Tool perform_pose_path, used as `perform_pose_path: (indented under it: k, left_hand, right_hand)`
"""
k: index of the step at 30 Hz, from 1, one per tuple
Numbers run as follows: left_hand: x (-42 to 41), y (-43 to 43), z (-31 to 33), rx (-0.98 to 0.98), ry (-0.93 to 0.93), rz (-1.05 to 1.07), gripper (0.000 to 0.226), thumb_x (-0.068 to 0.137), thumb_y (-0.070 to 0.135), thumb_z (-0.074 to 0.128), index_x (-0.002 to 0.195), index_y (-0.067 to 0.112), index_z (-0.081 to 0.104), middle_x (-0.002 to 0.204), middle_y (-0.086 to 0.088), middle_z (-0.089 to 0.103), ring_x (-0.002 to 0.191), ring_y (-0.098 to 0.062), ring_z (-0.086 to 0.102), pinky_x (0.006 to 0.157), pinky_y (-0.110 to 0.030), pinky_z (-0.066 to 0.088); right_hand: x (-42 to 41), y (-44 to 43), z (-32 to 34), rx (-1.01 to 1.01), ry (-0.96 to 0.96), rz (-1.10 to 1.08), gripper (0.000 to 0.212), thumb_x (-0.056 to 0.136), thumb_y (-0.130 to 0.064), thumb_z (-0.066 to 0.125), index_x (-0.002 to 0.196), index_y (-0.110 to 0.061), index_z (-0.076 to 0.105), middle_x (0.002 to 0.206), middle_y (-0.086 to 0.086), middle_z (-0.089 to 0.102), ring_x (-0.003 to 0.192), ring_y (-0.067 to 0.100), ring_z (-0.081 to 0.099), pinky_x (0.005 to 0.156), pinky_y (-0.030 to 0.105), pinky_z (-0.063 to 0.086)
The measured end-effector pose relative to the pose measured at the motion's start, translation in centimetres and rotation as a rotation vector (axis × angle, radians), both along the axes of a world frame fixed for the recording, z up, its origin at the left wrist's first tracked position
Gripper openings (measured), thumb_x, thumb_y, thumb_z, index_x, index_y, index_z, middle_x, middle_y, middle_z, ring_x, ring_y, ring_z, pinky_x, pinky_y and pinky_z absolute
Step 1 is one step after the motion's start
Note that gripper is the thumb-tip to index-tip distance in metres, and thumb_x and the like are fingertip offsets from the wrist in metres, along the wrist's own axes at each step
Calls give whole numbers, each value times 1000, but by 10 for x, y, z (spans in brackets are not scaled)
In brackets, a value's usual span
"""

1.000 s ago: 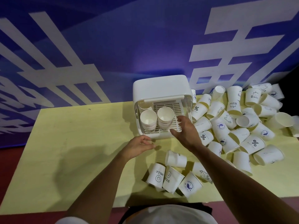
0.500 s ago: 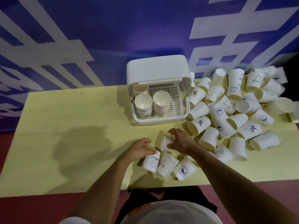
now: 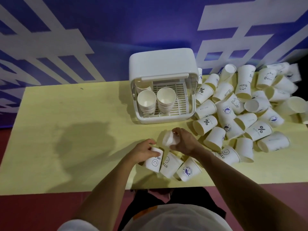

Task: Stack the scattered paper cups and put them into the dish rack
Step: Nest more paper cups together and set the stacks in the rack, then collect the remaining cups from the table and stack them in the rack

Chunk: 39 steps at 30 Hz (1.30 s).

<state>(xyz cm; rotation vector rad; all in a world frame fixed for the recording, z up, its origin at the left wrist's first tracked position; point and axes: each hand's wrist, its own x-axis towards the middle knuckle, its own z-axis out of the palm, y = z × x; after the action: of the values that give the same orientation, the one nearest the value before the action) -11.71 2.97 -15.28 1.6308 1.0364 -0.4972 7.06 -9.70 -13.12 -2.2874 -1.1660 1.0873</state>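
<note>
A white dish rack [image 3: 162, 64] with a raised lid stands at the back of the yellow table [image 3: 66, 130]. Inside it are stacks of white paper cups [image 3: 147, 104], mouths facing me. My right hand [image 3: 185, 142] grips a white cup [image 3: 167, 140] lifted just off the table, blurred. My left hand [image 3: 143, 151] closes on the bottom of a smiley-face "HELLO" cup [image 3: 154, 161] lying on its side. Two more cups [image 3: 171, 165] lie right of it. A big heap of scattered cups [image 3: 241, 110] covers the table's right side.
A blue wall with large white characters [image 3: 233, 39] rises right behind the table. The table's near edge [image 3: 100, 191] runs just in front of my body, with reddish floor [image 3: 33, 210] below. A shadow lies on the table's left half.
My right hand came back from the rack's front to the near cups and picked one up. My left hand moved down onto the smiley cup. The view tilted down.
</note>
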Motion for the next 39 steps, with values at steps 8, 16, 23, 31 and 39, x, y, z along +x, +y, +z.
perform_pose_path:
  k: [8,16,23,31,39]
  left_hand:
    - [19,46,52,9,-199,271,39,86,23,76,121,15,60,113,-10,72,90,-15,68,76,-28,51]
    - [30,69,88,34,-316,283,22,94,23,68,114,16,62,91,-1,68,64,0,62,57,-17,45]
    - [20,74,80,-31,-316,357,43,83,37,76,119,18,63,110,-9,71,84,-13,66,73,-30,51]
    - [6,73,70,-78,-265,441,27,90,22,70,116,19,62,102,-6,67,79,-18,58,67,-29,46]
    - [3,70,74,-139,-296,528,32,73,29,64,103,16,65,83,-4,61,65,-14,51,59,-26,41]
  right_hand:
    - [36,14,52,237,182,-262,70,70,-38,85,129,-26,51,116,-7,62,102,12,62,83,29,54]
    - [52,47,102,560,220,-447,65,72,-39,85,127,-25,52,116,-9,64,105,8,62,83,29,57]
    - [40,77,108,623,138,-421,63,74,-26,84,123,-25,44,111,-23,55,101,-9,56,79,7,47]
    - [35,74,83,547,-10,-320,64,76,-32,81,129,-23,46,115,-14,55,105,6,52,88,29,47]
    - [35,63,74,498,-131,-344,65,81,-35,77,135,-15,47,129,5,55,110,15,53,89,29,44]
